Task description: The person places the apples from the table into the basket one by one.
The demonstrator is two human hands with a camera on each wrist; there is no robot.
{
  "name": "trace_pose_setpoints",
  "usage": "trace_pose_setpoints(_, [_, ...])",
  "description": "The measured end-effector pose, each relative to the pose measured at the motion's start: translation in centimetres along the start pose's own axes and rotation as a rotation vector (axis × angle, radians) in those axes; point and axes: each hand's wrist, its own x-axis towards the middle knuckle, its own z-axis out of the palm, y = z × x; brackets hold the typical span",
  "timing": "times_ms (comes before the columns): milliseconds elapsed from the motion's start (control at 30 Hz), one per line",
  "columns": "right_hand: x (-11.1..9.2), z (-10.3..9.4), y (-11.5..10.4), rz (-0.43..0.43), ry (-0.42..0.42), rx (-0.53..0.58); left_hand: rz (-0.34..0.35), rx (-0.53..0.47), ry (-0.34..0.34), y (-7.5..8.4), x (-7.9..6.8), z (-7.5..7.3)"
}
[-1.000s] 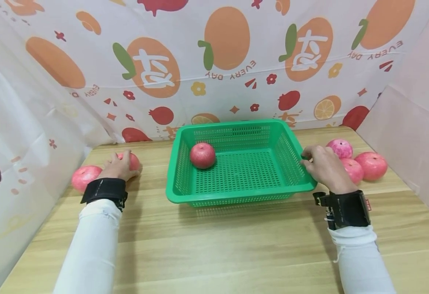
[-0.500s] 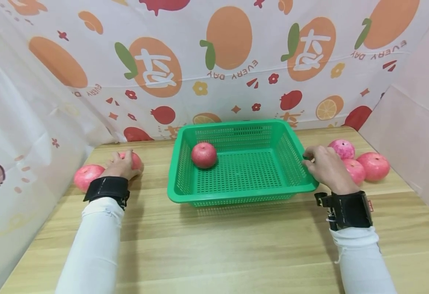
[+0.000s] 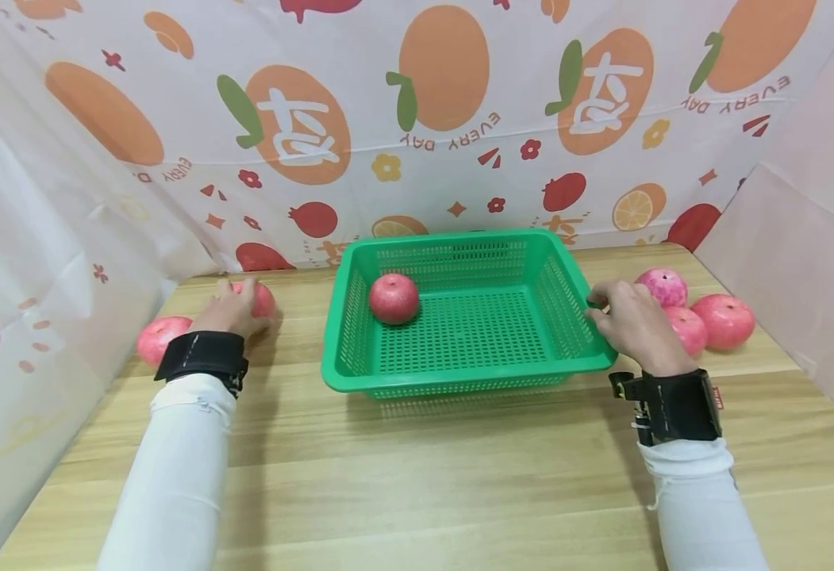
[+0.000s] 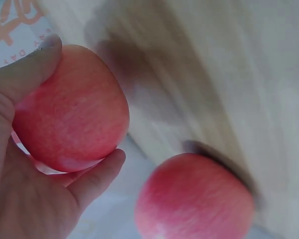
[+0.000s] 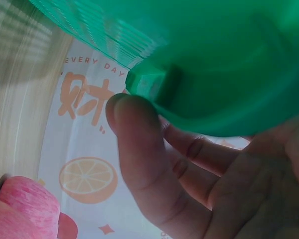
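My left hand (image 3: 229, 309) grips a red apple (image 4: 72, 109), thumb on one side and fingers curled round the other. In the left wrist view that apple's shadow falls on the wood apart from it. Beside it a second apple (image 3: 160, 339) rests near the table's left edge. My right hand (image 3: 634, 327) holds the right rim of a green plastic basket (image 3: 459, 378), and the right wrist view shows the thumb (image 5: 139, 144) bent against the rim. One apple (image 3: 393, 299) sits inside the basket, toward its left end.
Right of my right hand stand three apples: a mottled pink one (image 3: 662, 286), a partly hidden one (image 3: 686, 329) and a larger one (image 3: 723, 321). A fruit-printed cloth (image 3: 359, 143) hangs behind the wooden table (image 3: 417, 484) and along its sides.
My left hand and the apple in it have risen slightly, with the fingers closer round it. The right hand and the basket stay where they were.
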Motion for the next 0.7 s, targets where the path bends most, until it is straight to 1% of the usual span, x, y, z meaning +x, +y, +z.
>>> trace_pose_setpoints(100, [0.0,0.1,-0.1,-0.002,-0.002,0.003,0.042,-0.004,0.045,0.3,-0.2,-0.4])
trace_pose_setpoints(200, [0.0,0.1,-0.1,-0.001,-0.009,0.006,0.053,-0.011,0.067,0.6,-0.3,-0.6])
trace_pose_setpoints(467, [0.0,0.1,-0.1,-0.004,-0.004,-0.003,0.091,-0.023,0.043,1.4,-0.4,-1.4])
trace_pose_setpoints(700, [0.0,0.0,-0.2,-0.016,0.002,-0.013,0.103,-0.034,0.072,2.0,-0.5,-2.1])
